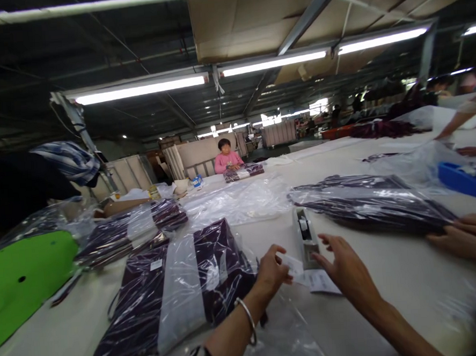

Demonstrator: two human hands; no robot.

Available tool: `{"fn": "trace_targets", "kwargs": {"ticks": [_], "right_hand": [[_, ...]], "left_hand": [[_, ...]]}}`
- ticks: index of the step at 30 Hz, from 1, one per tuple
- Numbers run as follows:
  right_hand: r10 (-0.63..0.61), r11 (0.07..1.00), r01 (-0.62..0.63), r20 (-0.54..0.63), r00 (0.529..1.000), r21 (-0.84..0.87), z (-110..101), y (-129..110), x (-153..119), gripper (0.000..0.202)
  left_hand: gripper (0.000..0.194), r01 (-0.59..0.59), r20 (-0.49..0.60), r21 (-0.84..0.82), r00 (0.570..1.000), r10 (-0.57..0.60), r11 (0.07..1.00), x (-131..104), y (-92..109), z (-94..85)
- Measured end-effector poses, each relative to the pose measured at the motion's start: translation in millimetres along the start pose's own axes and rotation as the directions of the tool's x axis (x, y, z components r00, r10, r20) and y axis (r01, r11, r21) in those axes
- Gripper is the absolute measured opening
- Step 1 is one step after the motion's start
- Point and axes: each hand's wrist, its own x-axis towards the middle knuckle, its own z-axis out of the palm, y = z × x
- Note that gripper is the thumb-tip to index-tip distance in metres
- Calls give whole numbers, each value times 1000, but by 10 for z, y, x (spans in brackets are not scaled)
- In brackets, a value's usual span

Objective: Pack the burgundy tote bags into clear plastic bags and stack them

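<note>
My left hand (272,270), with a bangle on its wrist, is closed in a pinch on a small white slip (294,267). Just right of it my right hand (345,268) has thumb and fingers apart, close to the front end of a grey tape dispenser (309,246). Whether a bit of tape touches these fingertips is too small to tell. A printed white paper (324,282) lies on the table below the dispenser. Beside my left forearm is a dark maroon folded garment in a clear plastic bag (144,291), bearing a small white sticker (156,264).
More bagged dark garments (134,227) lie at left, near a green board (30,276). At right, another person's hands (467,236) touch a bagged garment (360,197); a blue dispenser (467,179) stands beyond. A person in pink (228,160) faces me across the table.
</note>
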Motion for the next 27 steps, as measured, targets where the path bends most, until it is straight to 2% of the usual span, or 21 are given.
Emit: {"fn": "trace_targets", "kwargs": {"ticks": [2, 4, 6, 9, 12, 17, 22, 24, 27], "right_hand": [[-23, 988, 23, 1, 1000, -155, 34, 57, 76, 65], [29, 965, -2, 100, 995, -263, 105, 44, 124, 77], [75, 937, -14, 162, 984, -349, 189, -14, 163, 77], [78, 903, 1, 166, 983, -430, 286, -117, 244, 68], [120, 910, -15, 228, 966, -414, 321, -184, 374, 66], [107, 951, -5, 312, 944, -310, 293, -198, 587, 82], [86, 971, -17, 284, 955, -237, 308, -54, 474, 93], [63, 973, -13, 212, 975, -232, 344, 44, 354, 84], [69, 970, -30, 154, 986, -240, 375, 169, 227, 56]], "left_hand": [[45, 89, -50, 67, 995, -85, 994, 156, -17, 32], [43, 131, -63, 128, 990, -124, 983, 259, -45, 56], [37, 150, -75, 191, 988, -138, 970, 319, -87, 78], [29, 138, -139, 294, 985, -101, 946, 363, -158, 117], [24, 134, -191, 345, 979, -70, 929, 395, -214, 154], [31, 158, -189, 297, 976, -104, 942, 453, -289, 151], [23, 175, -137, 197, 979, -150, 965, 472, -336, 66], [20, 169, -132, 167, 980, -147, 971, 482, -341, 44], [14, 140, -124, 130, 984, -124, 982, 511, -339, 45]]}}
